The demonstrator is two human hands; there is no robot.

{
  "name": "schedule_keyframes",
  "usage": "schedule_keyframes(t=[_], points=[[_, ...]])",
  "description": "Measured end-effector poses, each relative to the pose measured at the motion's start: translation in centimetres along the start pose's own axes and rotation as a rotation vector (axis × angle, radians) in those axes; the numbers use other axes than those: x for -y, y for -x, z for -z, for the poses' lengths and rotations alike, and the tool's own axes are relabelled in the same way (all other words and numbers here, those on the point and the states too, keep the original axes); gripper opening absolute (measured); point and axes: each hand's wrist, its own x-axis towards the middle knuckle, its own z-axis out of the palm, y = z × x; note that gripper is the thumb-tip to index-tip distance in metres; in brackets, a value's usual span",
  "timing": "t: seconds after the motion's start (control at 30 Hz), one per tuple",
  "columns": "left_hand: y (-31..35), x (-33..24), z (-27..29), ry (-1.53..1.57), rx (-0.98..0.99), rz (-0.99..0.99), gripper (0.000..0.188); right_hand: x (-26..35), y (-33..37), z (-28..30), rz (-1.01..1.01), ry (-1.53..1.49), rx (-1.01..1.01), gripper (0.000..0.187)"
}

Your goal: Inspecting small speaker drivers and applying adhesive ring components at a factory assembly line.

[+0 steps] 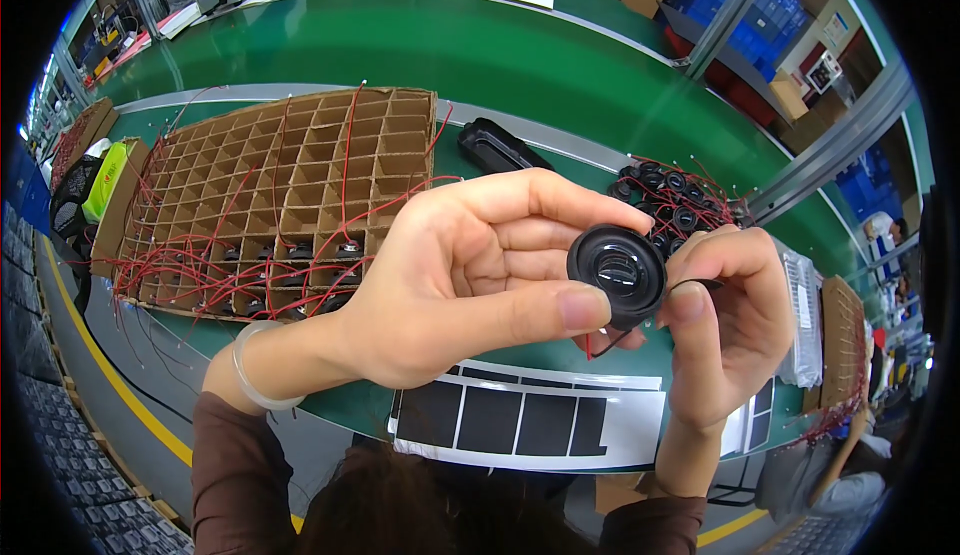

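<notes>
My left hand (pixel 470 275) is closed on a small round black speaker (pixel 617 273), its rim between my thumb and fingers and its shiny domed centre facing up. A short red and black wire (pixel 592 347) hangs beneath the speaker. Right beside it, my right hand (pixel 730 320) pinches a thin black piece (pixel 704 283) between thumb and forefinger, close to the speaker's edge. Its exact kind is hard to make out. Below both hands lie white sheets (pixel 632 425) bearing black rectangular patches (pixel 490 420); one patch space is bare white.
At left, a cardboard divider box (pixel 330 135) holds wired speakers in its near cells. More speakers (pixel 685 195) with red wires are heaped behind my right hand. A black plastic tray (pixel 500 145) sits before the green conveyor belt (pixel 480 55). A metal post (pixel 830 145) stands at right.
</notes>
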Motion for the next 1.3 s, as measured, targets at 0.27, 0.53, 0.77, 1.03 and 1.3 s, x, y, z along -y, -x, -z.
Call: schedule_keyframes(t=[0.27,0.53,0.77,1.03,1.3], points=[[-0.1,0.4,0.3,0.037,-0.022,0.093,0.050,0.2,0.2,-0.6,-0.130,-0.012,-0.031,0.010],[-0.2,0.8,0.1,0.052,-0.114,0.128,0.045,-0.3,0.1,-1.1,-0.166,-0.038,-0.024,0.009],[0.2,0.8,0.1,-0.038,-0.088,0.064,0.040,-0.4,0.2,-1.4,-0.163,-0.010,-0.043,0.009],[-0.2,0.4,0.1,0.014,-0.146,0.167,0.039,-0.7,0.1,-1.2,-0.141,-0.015,-0.022,0.010],[-0.1,0.3,0.2,-0.046,-0.136,0.111,0.040,-0.9,0.3,-1.4,-0.103,0.043,-0.078,0.010]])
